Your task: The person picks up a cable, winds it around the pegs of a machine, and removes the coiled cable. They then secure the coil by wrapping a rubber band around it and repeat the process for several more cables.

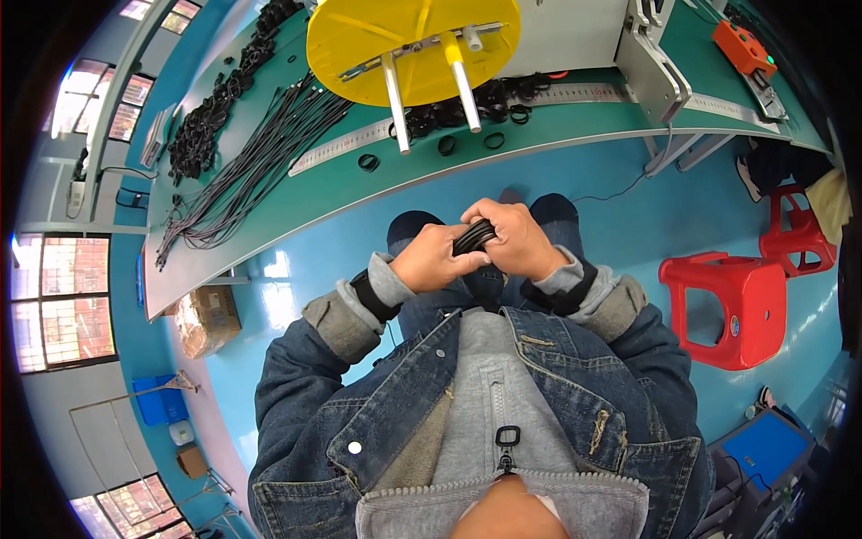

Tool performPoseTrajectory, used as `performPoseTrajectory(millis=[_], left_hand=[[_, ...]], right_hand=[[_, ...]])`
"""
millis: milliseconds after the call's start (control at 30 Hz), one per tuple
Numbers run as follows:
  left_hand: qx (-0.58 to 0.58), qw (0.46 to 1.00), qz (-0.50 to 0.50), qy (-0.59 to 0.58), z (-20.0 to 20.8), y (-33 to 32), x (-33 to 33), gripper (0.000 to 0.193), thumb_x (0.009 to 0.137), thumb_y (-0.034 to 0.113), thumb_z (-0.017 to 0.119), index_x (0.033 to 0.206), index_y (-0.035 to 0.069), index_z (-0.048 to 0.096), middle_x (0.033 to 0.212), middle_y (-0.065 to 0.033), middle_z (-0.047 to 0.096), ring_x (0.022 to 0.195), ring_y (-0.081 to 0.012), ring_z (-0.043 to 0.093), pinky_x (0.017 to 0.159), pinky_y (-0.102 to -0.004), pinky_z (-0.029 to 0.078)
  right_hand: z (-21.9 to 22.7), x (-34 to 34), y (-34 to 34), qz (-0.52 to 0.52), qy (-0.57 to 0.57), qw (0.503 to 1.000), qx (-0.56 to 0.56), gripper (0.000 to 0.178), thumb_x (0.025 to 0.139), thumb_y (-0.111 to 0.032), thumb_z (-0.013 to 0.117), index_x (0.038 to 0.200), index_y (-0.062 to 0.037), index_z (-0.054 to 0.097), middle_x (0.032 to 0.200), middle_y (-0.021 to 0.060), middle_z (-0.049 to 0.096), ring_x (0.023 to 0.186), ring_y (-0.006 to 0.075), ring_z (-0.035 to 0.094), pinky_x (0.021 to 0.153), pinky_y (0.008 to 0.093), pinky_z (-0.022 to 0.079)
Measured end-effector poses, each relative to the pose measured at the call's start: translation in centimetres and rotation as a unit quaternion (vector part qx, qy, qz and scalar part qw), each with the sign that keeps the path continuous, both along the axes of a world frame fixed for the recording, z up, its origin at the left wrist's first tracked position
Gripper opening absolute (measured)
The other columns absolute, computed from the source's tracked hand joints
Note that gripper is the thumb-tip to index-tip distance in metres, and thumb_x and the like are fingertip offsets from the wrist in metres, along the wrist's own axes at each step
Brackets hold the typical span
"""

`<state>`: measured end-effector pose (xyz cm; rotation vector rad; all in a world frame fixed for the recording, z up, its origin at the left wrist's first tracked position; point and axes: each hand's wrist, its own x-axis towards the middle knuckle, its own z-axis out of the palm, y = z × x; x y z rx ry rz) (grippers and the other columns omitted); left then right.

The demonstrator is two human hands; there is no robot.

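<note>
Over my lap, both hands are closed on a small coil of black cable. My left hand grips its left side, with the thumb reaching across below it. My right hand wraps around the right side, fingers bent over the top. The strands lie bundled together between the hands; their ends are hidden. Beyond, on the green table, stands a yellow disc with two metal rods pointing toward me. Small black loops lie near the table's front edge.
Long straight black cables and a heap of coiled black ones cover the table's left. A steel ruler runs beneath the disc. An orange control box sits far right. Red stools stand on the right; a carton is at left.
</note>
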<state>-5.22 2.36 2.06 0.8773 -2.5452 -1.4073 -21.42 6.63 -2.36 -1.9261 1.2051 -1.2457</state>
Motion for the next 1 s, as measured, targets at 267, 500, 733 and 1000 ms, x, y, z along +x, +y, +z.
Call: performPoseTrajectory(millis=[267, 500, 733, 1000], left_hand=[[0.217, 0.975, 0.041, -0.039, -1.7, 0.1, 0.3, 0.025, 0.078, 0.019, 0.064, 0.079, -0.005, 0.058, 0.065, -0.0133, 0.06, 0.061, -0.0181, 0.061, 0.054, -0.0313, 0.048], [0.012, 0.988, 0.024, -0.152, -2.8, 0.9, -0.5, 0.026, 0.075, 0.018, 0.064, 0.089, -0.002, 0.056, 0.079, -0.0209, 0.061, 0.07, -0.0337, 0.061, 0.061, -0.0389, 0.049], [-0.11, 0.993, -0.037, 0.032, -5.7, 1.2, 1.4, 0.026, 0.071, 0.016, 0.067, 0.082, -0.003, 0.055, 0.073, -0.0199, 0.06, 0.067, -0.0353, 0.061, 0.059, -0.0366, 0.049], [0.294, 0.952, 0.074, -0.052, -4.4, 0.9, 0.8, 0.015, 0.078, 0.013, 0.06, 0.074, 0.0, 0.054, 0.066, -0.0063, 0.056, 0.054, -0.0156, 0.055, 0.046, -0.0285, 0.044]], right_hand=[[-2.2, 0.8, 0.2, -0.02, 0.044, 0.998, -0.042, 0.025, 0.066, -0.011, 0.063, 0.088, -0.0027, 0.054, 0.064, 0.0146, 0.06, 0.06, 0.0331, 0.061, 0.052, 0.0386, 0.047], [-3.2, 0.8, 0.4, -0.033, 0.275, 0.961, -0.005, 0.026, 0.067, -0.011, 0.063, 0.09, -0.0031, 0.054, 0.064, 0.0131, 0.06, 0.059, 0.0318, 0.061, 0.053, 0.0379, 0.048], [-2.5, 1.7, 1.8, -0.026, 0.045, 0.996, -0.066, 0.024, 0.067, -0.007, 0.062, 0.089, -0.0028, 0.053, 0.066, 0.0132, 0.061, 0.063, 0.0311, 0.061, 0.055, 0.0381, 0.049], [-3.4, 1.0, 0.6, -0.012, 0.078, 0.996, 0.05, 0.023, 0.073, -0.006, 0.059, 0.095, -0.0033, 0.056, 0.073, 0.0163, 0.06, 0.064, 0.0342, 0.06, 0.055, 0.0391, 0.047]])
